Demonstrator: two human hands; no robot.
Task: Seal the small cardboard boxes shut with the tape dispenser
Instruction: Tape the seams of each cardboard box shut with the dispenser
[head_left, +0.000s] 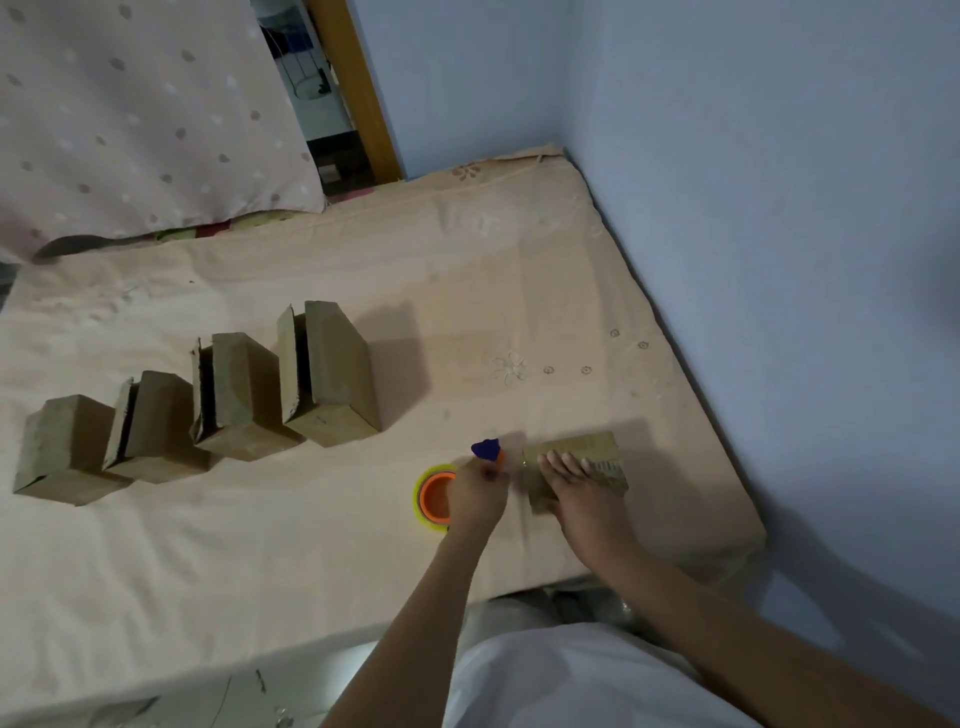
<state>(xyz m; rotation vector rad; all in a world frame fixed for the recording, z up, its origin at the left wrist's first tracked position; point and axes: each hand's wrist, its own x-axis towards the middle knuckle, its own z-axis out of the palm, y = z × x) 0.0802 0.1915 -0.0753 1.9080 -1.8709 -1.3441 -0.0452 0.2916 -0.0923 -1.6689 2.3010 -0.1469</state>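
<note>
Box (576, 467) half hidden under flat right hand (574, 486); left hand (475, 493) grips tape dispenser (441, 493).

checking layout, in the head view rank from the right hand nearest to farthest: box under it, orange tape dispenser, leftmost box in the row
1. Small cardboard box, under the right hand.
2. Orange tape dispenser, just left, held by the left hand.
3. Leftmost brown cardboard box, far left.

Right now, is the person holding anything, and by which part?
The left hand grips the tape dispenser by its handle end. The right hand rests flat on the small cardboard box, pressing rather than gripping.
</note>
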